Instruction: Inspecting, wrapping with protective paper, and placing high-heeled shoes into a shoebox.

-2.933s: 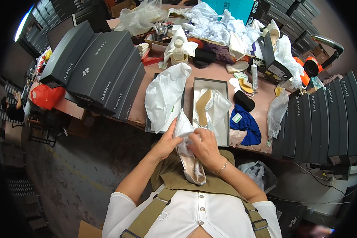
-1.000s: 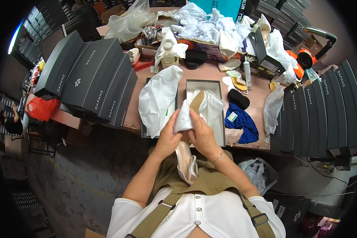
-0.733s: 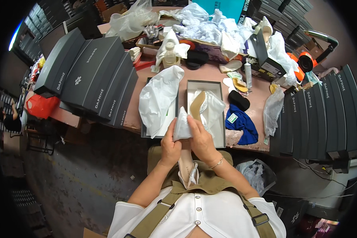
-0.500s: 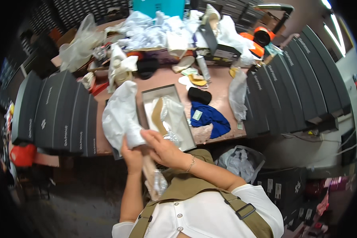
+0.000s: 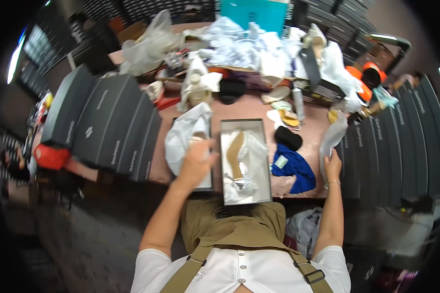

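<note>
Tan-soled, glitter-strapped shoe [image 5: 237, 155]: inside the open shoe box [image 5: 247, 202], centre of the clock face for all places below; lying on its side, sole in view, white paper [image 5: 257, 146] beside it, presumably as padding against rubbing. Left hand [image 5: 195, 163], at nine o'clock over loose white paper [image 5: 175, 141], grip half curled and smeared by motion; impossible to tell any hold on the pale beige shape [image 5: 198, 136] near the fingertips. Right hand [image 5: 333, 167], at three, grip seemingly closed on the edge of a clear plastic bag [image 5: 331, 134]; edge hold likely suited to thin, slippery film. Black pad [image 5: 288, 138] at two and blue cloth [image 5: 294, 168] between three and four, both on the pink surface [image 5: 314, 125], probably beside the box for short reach. Containers: open shoe box, shoe and paper; shallow dark tray [image 5: 205, 188] at nine, loose white paper; dark box [image 5: 322, 91] at one, pale shoe [image 5: 317, 43] and white wrapping above it; clear sack [image 5: 304, 228] between four and five, below surface level, crumpled pale filling; dark box stacks at half past nine [image 5: 105, 127] and three [image 5: 393, 141], contents hidden
</note>
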{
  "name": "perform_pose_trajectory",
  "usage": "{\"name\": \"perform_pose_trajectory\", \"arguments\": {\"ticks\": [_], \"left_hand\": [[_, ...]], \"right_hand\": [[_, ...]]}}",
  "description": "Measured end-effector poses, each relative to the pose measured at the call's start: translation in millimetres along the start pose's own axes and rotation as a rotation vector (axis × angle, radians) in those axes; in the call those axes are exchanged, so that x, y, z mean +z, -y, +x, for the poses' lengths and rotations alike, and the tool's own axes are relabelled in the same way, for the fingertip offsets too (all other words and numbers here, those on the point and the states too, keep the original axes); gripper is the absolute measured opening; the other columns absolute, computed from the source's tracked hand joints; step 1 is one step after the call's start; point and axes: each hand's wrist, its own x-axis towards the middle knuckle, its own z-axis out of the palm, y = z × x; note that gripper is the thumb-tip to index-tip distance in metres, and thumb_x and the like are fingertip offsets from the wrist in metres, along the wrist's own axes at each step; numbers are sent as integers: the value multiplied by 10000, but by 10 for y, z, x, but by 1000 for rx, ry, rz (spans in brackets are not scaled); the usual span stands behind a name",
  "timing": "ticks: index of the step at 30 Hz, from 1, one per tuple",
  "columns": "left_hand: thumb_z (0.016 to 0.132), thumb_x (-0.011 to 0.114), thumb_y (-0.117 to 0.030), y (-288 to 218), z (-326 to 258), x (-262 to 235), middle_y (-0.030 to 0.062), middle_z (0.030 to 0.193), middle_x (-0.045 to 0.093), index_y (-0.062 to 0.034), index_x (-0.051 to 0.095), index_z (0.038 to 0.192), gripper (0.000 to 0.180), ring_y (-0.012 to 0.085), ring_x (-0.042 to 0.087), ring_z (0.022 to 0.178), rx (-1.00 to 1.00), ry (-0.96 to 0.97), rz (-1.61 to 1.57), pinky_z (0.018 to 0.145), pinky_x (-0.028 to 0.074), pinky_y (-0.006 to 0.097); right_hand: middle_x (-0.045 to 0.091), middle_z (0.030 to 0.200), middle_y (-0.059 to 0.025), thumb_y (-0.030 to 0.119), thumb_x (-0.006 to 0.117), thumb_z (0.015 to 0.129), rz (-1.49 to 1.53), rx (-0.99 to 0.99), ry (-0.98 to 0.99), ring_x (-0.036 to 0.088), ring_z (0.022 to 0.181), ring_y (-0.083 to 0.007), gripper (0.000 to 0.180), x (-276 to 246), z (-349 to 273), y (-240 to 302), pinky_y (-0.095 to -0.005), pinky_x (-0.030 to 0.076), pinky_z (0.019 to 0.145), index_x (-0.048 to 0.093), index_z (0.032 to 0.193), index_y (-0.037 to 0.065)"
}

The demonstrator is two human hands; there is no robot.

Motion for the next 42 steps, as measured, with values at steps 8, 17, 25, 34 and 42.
{"name": "perform_pose_trajectory", "arguments": {"ticks": [8,17,25,34,42], "left_hand": [[775,761,-289,-631,-317,538,242,1342,441,-13,159,1474,963,290,548,1137,-219,26,-458,963,435,378],[853,607,7,294,-659,184,47,1021,637,-2,606,1055,202,128,600,898,-692,-465,-1141,796,469,254],[817,642,35,422,-1238,153,86,1171,578,-4,522,1211,414,159,579,1023,-738,-488,-1085,898,447,283],[688,792,-151,-80,-534,-511,231,1455,293,-110,471,1330,719,394,169,1403,-73,71,394,1134,181,473],[723,737,-75,765,-352,-403,133,915,648,-56,595,1078,382,308,613,857,-325,405,45,778,476,369]], "right_hand": [[530,756,-69,67,613,739,38,-1182,386,561,669,-266,441,-929,-879,2421,-403,455,592,602,1175,134],[554,807,-61,174,533,816,-258,-1265,362,549,792,-207,206,-720,-1390,2138,-340,394,695,629,971,80],[613,1008,-119,213,773,736,279,-620,213,572,959,-259,442,-859,-1154,2116,-373,438,841,596,1101,39],[605,825,-149,31,667,725,528,-484,469,611,762,-326,269,-403,-1075,1795,-374,489,679,670,994,28],[617,826,-103,76,721,720,304,-406,261,603,747,-263,174,-461,-935,1590,-351,472,681,620,851,23]]}}
